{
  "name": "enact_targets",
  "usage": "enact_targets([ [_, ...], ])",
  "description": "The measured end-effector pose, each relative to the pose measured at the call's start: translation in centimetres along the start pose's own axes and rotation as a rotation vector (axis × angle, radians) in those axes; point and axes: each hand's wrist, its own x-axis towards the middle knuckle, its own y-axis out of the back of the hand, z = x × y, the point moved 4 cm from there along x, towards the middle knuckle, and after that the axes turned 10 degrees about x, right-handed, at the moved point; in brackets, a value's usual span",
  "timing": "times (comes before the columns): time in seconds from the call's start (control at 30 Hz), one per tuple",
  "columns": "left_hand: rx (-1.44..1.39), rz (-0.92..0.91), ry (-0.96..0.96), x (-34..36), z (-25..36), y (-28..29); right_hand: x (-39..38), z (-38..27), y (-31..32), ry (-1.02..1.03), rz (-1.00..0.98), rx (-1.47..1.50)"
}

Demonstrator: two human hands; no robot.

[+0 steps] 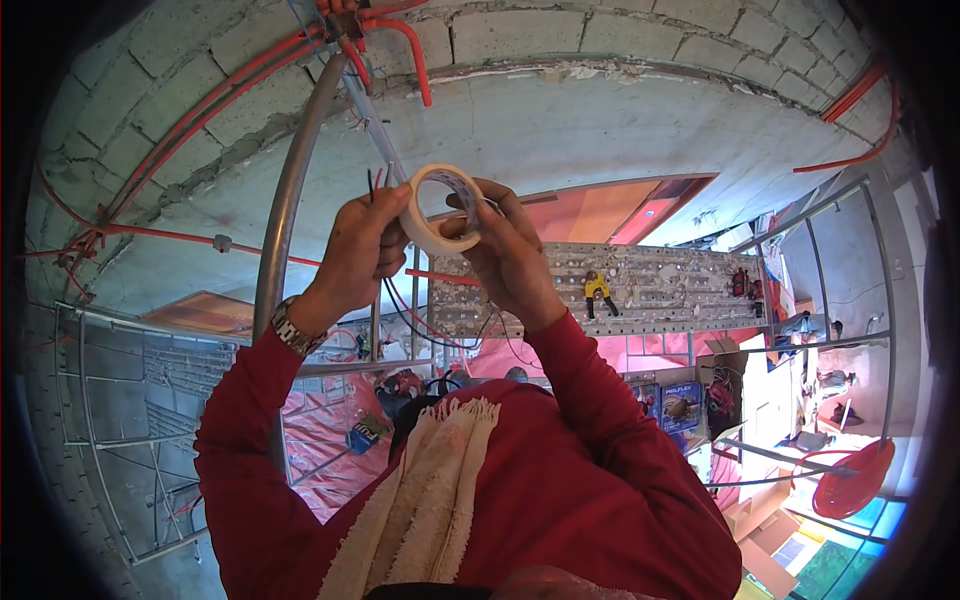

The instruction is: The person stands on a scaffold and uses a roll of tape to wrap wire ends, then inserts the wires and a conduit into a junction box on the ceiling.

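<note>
Gripping tape roll (422,230) btwn L hand (362,235) & R hand (512,258), one each side.

The right hand (508,250) covers one side of the cream tape roll (432,243), and the left hand (365,235) hides a part of the thin wires (400,311). The fringed scarf (400,510) is cut by the lower edge, the orange-red conduit cluster (342,8) by the upper one. On the perforated platform (680,300), one red-and-black object (740,283) is too small to identify.
</note>
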Motion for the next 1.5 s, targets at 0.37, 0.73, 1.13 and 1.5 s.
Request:
enact_targets([
  [0.37,-0.056,-0.028,-0.06,-0.6,0.3,0.9,0.0,3.1,-0.2,-0.017,-0.033,-0.313],
  [0.73,0.416,-0.096,-0.2,-1.3,0.0,0.4,0.8,5.1,0.7,-0.146,0.143,0.071],
  [1.13,0.723,0.039,-0.313,-1.5,-0.4,0.3,-0.4,3.6,0.7,-0.109,0.251,-0.247],
  [1.5,0.25,0.223,-0.089,0.1,-0.3,3.1,-2.5,-0.4,-8.4,0.357,-0.193,-1.243],
])
